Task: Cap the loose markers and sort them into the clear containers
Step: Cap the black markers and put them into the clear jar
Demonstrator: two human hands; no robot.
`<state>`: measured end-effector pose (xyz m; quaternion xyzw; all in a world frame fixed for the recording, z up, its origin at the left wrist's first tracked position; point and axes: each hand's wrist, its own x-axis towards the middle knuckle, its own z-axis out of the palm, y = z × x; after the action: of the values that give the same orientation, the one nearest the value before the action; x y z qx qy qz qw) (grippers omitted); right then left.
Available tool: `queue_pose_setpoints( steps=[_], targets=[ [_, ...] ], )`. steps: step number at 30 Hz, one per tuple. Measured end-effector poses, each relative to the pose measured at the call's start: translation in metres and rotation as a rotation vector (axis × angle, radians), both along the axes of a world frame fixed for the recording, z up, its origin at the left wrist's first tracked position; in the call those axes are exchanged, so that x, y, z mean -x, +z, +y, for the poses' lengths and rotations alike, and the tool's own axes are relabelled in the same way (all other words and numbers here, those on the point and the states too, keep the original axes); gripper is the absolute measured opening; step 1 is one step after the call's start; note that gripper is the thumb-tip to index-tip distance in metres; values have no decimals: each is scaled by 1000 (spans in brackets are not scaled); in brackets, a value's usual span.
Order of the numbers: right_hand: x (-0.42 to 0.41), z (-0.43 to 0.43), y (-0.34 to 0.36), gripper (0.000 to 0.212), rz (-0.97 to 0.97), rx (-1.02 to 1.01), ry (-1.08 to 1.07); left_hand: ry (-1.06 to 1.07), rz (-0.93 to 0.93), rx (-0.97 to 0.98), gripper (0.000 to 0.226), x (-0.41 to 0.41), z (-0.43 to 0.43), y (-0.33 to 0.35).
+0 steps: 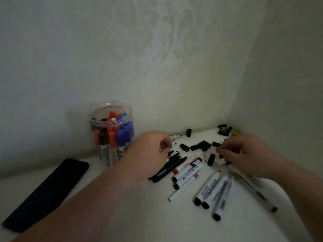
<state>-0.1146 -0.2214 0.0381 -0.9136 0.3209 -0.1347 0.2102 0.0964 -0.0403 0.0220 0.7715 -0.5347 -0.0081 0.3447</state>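
Several loose markers (188, 170) lie fanned out on the white table (139, 215), most with their tips bare. Black caps (201, 146) are scattered behind them, with more caps (224, 130) in the back corner. A clear round container (111, 133) at the back left holds capped red, blue and black markers upright. My left hand (150, 152) hovers over the left end of the marker pile with its fingers curled; motion blur hides whether they hold anything. My right hand (244, 154) reaches in from the right, and its fingertips pinch a small black cap (218, 150).
A flat black case (47, 194) lies at the left on the table. Pale walls meet in a corner close behind the caps at the right. Thin clear pens (253, 191) lie under my right wrist.
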Motion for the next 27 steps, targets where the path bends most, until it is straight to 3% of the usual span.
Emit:
queue_pose_setpoints(
  steps=[4,8,13,18,23,27],
  targets=[
    [31,-26,-11,18,-42,28,-100,-15,-43,-103,13,18,-32,2],
    [51,-42,-12,25,250,-36,-120,-102,-135,-165,28,53,-46,-5],
    [58,-46,-8,33,300,-101,-108,-228,-320,-279,66,61,-31,-26],
    [52,-31,-10,49,442,-73,-74,-317,-516,-237,80,81,-30,-34],
    [45,-25,-12,41,522,-109,-137,-302,-609,-142,63,85,-42,-53],
    [46,-28,-13,43,522,-42,-208,-283,-569,-104,59,80,-39,-60]
  ],
)
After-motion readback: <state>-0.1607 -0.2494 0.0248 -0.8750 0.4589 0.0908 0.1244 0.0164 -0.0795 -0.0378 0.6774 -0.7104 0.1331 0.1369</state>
